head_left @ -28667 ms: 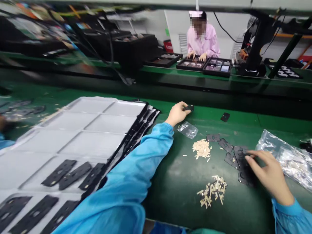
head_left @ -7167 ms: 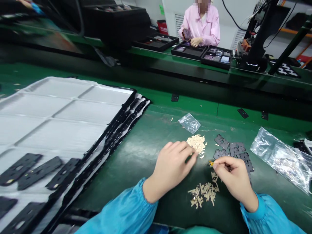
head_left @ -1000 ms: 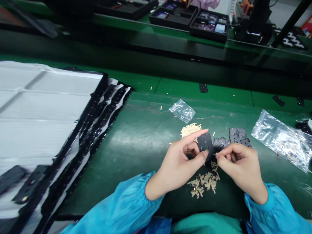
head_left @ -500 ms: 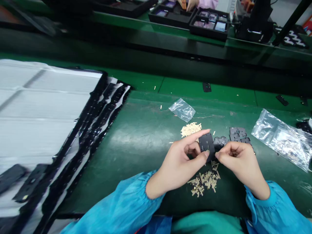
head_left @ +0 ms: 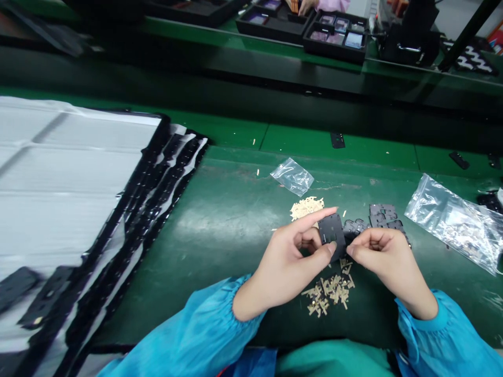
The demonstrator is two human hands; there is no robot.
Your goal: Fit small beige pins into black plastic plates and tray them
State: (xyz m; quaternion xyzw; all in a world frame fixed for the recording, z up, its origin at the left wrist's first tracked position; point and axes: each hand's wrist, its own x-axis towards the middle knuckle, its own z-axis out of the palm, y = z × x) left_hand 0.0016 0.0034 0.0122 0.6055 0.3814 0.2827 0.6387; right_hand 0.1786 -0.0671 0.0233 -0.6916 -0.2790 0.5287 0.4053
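A small black plate (head_left: 332, 235) stands tilted between my hands, held at its lower left by my left hand (head_left: 293, 264), thumb and fingers closed on it. My right hand (head_left: 383, 259) pinches at its lower right edge; the fingertips hide whatever lies there. Just behind sit several dark perforated plates (head_left: 383, 217). A heap of pale gold metal pieces (head_left: 330, 296) lies below my hands, and a finer pale heap (head_left: 306, 208) lies beyond them.
A clear bag of small parts (head_left: 451, 225) lies at right, and a smaller empty-looking bag (head_left: 293, 176) lies ahead. A stack of white trays with black edges (head_left: 66, 178) fills the left. Beyond the green bench, a co-worker's hand (head_left: 308, 6) reaches near black trays (head_left: 335, 36).
My hands keep the black plate in nearly the same place. The view has drifted slightly, and my right hand has shifted a little to the right.
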